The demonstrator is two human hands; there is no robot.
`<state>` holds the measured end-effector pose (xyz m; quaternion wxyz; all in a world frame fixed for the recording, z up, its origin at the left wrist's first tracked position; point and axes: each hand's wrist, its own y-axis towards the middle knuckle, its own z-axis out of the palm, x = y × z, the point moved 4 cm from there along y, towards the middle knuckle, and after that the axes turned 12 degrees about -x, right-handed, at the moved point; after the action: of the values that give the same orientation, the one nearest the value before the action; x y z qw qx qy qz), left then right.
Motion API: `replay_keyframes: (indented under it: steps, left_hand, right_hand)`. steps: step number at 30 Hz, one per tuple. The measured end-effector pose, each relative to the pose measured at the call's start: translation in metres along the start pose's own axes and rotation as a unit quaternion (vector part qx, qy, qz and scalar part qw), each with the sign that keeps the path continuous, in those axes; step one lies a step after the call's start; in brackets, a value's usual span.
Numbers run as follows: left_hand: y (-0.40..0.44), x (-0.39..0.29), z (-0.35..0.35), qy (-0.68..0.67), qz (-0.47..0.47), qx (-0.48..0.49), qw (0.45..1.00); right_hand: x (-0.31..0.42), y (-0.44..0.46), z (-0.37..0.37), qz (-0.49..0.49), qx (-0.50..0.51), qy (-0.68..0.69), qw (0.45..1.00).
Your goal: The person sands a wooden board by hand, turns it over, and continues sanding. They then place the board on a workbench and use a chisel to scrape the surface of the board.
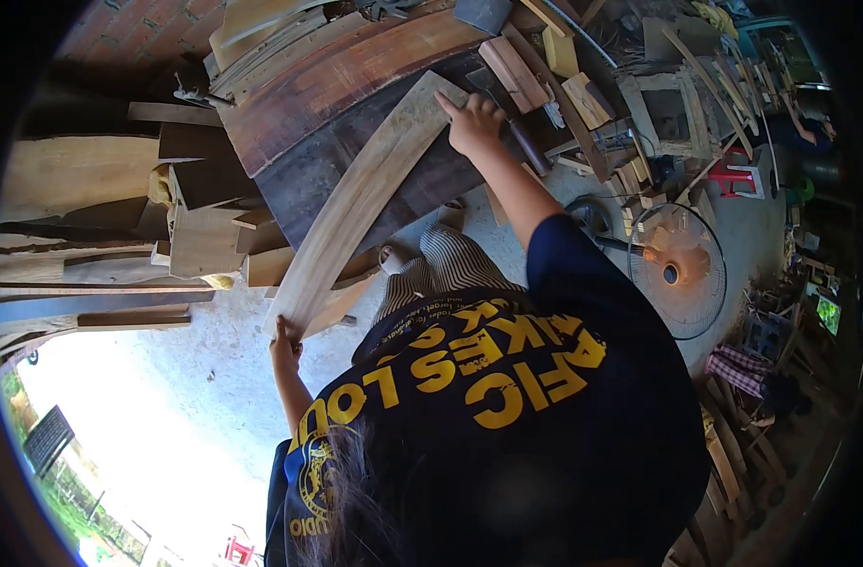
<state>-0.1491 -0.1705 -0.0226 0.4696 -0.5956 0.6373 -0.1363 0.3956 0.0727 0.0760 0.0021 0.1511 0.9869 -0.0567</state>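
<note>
A long, slightly curved wooden board (356,203) slants across in front of me, from the dark work surface (304,184) down over the floor. Its near end is gripped by my left hand (285,352), with the fingers closed around the edge. At the far end, my right hand (474,123) holds the corner, the index finger laid along the top face and the other fingers curled at the edge. The far part of the board lies over the bench; whether it rests on it I cannot tell. A dark, bar-like tool (526,144) lies just right of my right hand.
Reddish-brown planks (346,80) and wood blocks (512,74) cover the bench. Stacked boards (77,180) stand at the left. A fan (675,272) is on the right, near a red stool (734,177). Another person (748,373) is at the far right.
</note>
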Motion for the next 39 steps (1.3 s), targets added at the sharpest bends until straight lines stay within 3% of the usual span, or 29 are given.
replay_keyframes:
  steps: [7,13,22,28,31,33,34,35,37,39]
  left_hand:
    - [-0.008,-0.003,0.001,0.013,0.0,-0.009,1.0]
    - [-0.002,0.0,-0.007,0.007,0.001,-0.048,0.999]
    - [-0.006,-0.002,-0.008,0.001,0.018,-0.072,0.997]
    - [0.006,0.005,-0.005,0.03,0.045,-0.115,0.992]
    - [0.016,0.013,0.0,0.03,0.069,-0.15,0.986]
    - [0.026,0.009,-0.006,0.241,0.144,-0.322,0.904]
    - [-0.02,-0.019,0.001,0.311,0.118,-0.338,0.88]
    - [-0.026,-0.022,0.016,0.31,0.122,-0.339,0.88]
    - [-0.037,-0.043,0.043,0.325,0.274,-0.368,0.827]
    - [-0.052,-0.062,0.093,0.364,0.325,-0.269,0.83]
  right_hand:
    - [0.026,0.0,0.021,-0.006,0.024,-0.078,0.997]
    - [0.032,-0.043,0.026,-0.064,0.058,-0.037,0.996]
    - [0.072,-0.102,0.037,-0.192,0.007,0.034,0.981]
    - [0.07,-0.116,0.035,-0.145,0.054,0.085,0.984]
    - [0.041,-0.091,0.034,-0.098,0.009,0.058,0.993]
    - [0.021,-0.072,0.031,-0.07,-0.017,0.021,0.997]
    - [0.012,-0.061,0.027,-0.045,0.003,0.014,0.999]
    - [0.003,-0.054,0.026,-0.043,0.002,0.013,0.999]
    - [-0.004,-0.043,0.023,-0.039,-0.015,-0.006,0.999]
    - [0.005,-0.044,0.021,-0.056,-0.004,0.004,0.998]
